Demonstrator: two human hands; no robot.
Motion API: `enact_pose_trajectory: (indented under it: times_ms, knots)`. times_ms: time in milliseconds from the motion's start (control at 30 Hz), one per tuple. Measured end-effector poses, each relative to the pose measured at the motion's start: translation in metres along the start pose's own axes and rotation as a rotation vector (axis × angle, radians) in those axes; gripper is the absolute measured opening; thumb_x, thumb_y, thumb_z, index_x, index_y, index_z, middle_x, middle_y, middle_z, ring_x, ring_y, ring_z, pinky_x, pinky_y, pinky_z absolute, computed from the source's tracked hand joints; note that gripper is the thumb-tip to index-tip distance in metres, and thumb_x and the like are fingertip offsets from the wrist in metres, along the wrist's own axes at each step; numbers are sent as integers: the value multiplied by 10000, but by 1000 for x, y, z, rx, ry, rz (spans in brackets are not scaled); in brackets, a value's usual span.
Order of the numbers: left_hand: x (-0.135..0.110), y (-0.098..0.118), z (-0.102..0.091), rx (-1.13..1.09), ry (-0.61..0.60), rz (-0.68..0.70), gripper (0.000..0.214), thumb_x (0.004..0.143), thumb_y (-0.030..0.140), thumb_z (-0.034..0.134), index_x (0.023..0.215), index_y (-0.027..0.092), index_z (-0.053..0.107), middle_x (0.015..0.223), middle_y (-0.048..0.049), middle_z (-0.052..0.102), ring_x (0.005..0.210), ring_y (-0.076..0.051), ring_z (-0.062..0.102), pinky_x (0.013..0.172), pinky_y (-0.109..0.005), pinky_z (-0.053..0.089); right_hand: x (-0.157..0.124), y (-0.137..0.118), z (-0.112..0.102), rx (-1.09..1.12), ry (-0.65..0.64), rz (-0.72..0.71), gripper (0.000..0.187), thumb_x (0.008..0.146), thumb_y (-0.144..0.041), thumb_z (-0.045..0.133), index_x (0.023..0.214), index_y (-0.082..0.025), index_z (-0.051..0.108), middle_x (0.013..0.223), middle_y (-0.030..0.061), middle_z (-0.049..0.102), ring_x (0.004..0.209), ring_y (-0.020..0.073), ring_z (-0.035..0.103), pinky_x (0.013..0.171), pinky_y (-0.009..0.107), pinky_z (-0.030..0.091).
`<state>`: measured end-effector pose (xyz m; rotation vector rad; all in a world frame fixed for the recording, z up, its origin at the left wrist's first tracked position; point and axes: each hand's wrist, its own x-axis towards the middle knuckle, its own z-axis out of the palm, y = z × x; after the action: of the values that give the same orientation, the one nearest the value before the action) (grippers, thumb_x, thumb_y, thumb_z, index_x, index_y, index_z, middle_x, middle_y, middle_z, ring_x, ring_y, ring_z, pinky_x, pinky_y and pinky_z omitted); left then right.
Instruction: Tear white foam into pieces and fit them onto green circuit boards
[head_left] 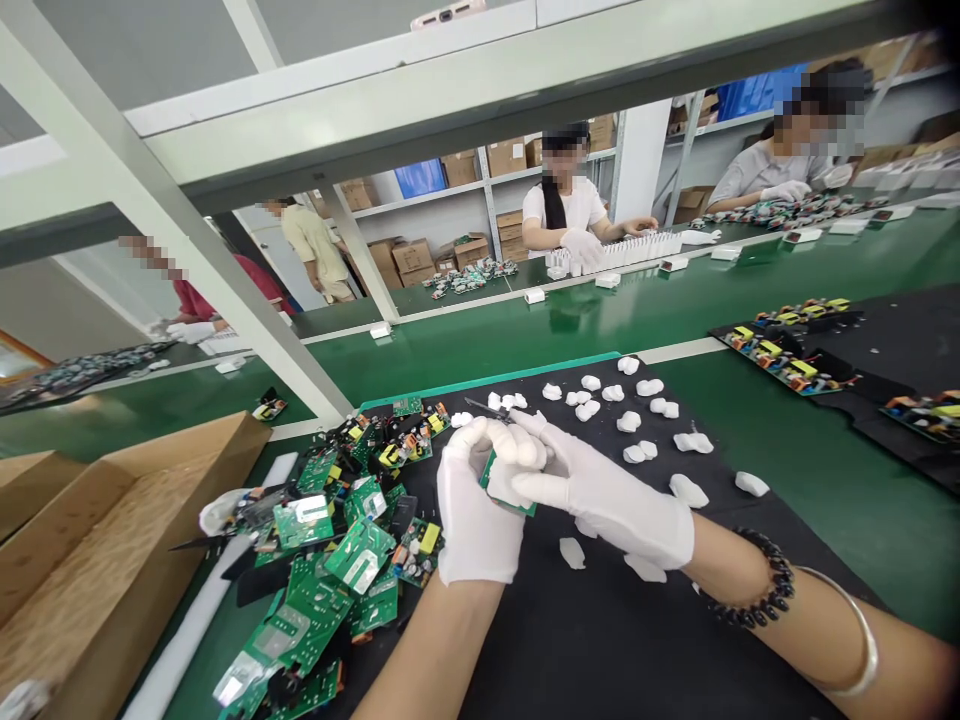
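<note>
Both my hands wear white gloves and meet over a black mat (600, 640). My left hand (474, 505) grips a small green circuit board (504, 490) from the left. My right hand (592, 490) closes on the same board from the right, fingers over its top edge. A pile of green circuit boards (337, 545) lies just left of my hands. Several small white plastic pieces (645, 415) are scattered on the mat behind and right of my hands.
An open cardboard box (112, 540) stands at the left. A green conveyor belt (525, 335) runs behind the mat, with white parts on it. More circuit boards (787, 360) lie on a black mat at right. Other people work across the belt. A metal frame post (225, 290) slants overhead.
</note>
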<state>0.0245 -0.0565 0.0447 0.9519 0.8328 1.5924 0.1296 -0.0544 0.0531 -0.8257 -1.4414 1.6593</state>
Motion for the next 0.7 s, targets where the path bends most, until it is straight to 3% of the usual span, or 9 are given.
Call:
enact_pose_trajectory:
  times_ms: [133,200,300,433,567,700]
  knots:
    - [1,-7,-5,-72,-125,-15,254,828,189,437,577,161,459,591,-5,493,543,-95,445,514,-216,371,1,2,6,-63,72,-22,413,739,-163,559,1145,-205,498,947,10,600,974,192,557,861,349,456]
    - [1,-11,-6,-140,-136,-25,324,870,231,355,569,164,454,574,-8,475,547,-100,441,539,-227,383,3,12,7,-151,132,-54,479,753,-194,566,1220,-217,462,982,16,604,991,199,556,876,361,447]
    - [-1,-13,-5,-158,-114,-33,335,862,292,369,557,174,440,550,1,453,523,-103,424,552,-244,392,4,23,7,-291,233,-72,594,763,-227,572,1325,-266,382,1059,14,599,1039,203,544,933,383,409]
    - [-6,-8,-3,51,-76,11,253,805,268,463,568,180,458,567,6,486,506,-104,418,533,-244,379,0,17,6,-292,194,-45,643,770,-208,540,1373,-252,321,1050,21,600,1013,195,560,900,359,439]
    - [-9,0,-4,247,-138,68,233,815,156,400,587,185,442,617,0,507,542,-115,429,507,-239,345,-3,10,4,-205,100,32,765,729,-218,597,1407,-231,242,1016,33,597,969,205,571,836,345,478]
    - [-11,4,-5,374,-129,135,253,777,62,381,565,184,447,624,-5,501,587,-121,427,550,-242,351,-5,11,7,-204,169,8,706,720,-192,603,1356,-279,309,1002,17,579,963,201,559,812,344,476]
